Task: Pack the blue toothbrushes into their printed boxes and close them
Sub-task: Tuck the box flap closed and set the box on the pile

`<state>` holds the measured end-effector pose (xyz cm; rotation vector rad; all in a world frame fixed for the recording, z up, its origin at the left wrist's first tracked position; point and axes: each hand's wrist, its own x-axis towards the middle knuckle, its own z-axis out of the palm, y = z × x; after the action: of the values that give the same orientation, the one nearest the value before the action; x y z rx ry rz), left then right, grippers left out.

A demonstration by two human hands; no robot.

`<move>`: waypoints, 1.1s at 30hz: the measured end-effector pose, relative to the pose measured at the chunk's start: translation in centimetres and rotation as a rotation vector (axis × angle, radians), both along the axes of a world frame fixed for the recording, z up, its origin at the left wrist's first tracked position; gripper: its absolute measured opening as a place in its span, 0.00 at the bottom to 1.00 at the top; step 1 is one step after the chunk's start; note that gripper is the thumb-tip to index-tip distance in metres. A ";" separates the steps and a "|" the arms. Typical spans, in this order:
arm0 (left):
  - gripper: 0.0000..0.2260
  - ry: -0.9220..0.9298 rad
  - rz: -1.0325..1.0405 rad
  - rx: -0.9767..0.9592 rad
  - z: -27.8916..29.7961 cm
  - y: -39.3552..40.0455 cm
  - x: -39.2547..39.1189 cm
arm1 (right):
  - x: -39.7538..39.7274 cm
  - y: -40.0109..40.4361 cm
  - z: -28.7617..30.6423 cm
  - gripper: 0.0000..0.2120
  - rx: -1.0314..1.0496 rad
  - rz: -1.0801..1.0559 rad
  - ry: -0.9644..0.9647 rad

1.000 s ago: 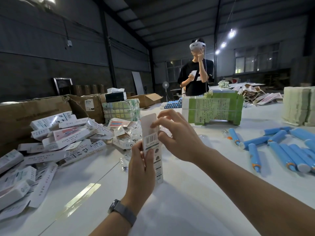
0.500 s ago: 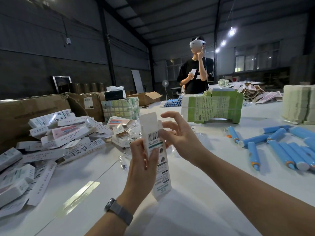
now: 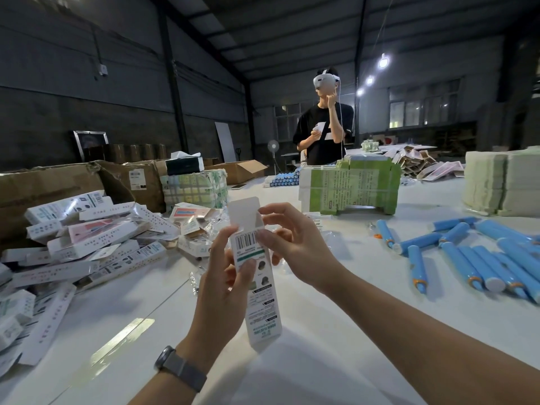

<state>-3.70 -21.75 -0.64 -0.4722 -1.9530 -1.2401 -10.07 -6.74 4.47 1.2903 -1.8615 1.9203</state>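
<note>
1. While held upright above the white table (image 3: 336, 340), the printed box (image 3: 258, 283) has its top flap (image 3: 244, 210) open, barcode facing cam.
2. Left hand (image 3: 223, 290): fingers curled round box mid-section, thumb on front panel.
3. Right hand (image 3: 295, 244): fingertips pinch box top edge near barcode, other fingers spread.
4. Blue toothbrushes (image 3: 473, 258) lie loose on table, right side, well apart from box.
5. Pile of packed boxes (image 3: 87, 244) at left.

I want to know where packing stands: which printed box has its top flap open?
The printed box held upright in both hands, left hand and right hand; its flap stands up, unlike the pile of boxes lying flat.
</note>
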 end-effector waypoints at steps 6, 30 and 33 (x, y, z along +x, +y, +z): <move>0.18 0.009 -0.004 0.002 0.0 0.1 0.1 | -0.2 0.0 0.1 0.06 0.038 -0.018 0.055; 0.22 0.011 0.056 -0.006 -0.4 0.2 -0.1 | 0.1 0.5 0.7 0.07 0.087 -0.011 0.088; 0.24 0.013 0.028 0.023 -0.4 0.3 -0.2 | 0.1 0.4 0.5 0.04 0.088 -0.034 0.161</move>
<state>-3.91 -21.44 -0.99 -0.4385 -1.9258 -1.2380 -9.99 -6.35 4.98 1.3853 -1.8923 1.6810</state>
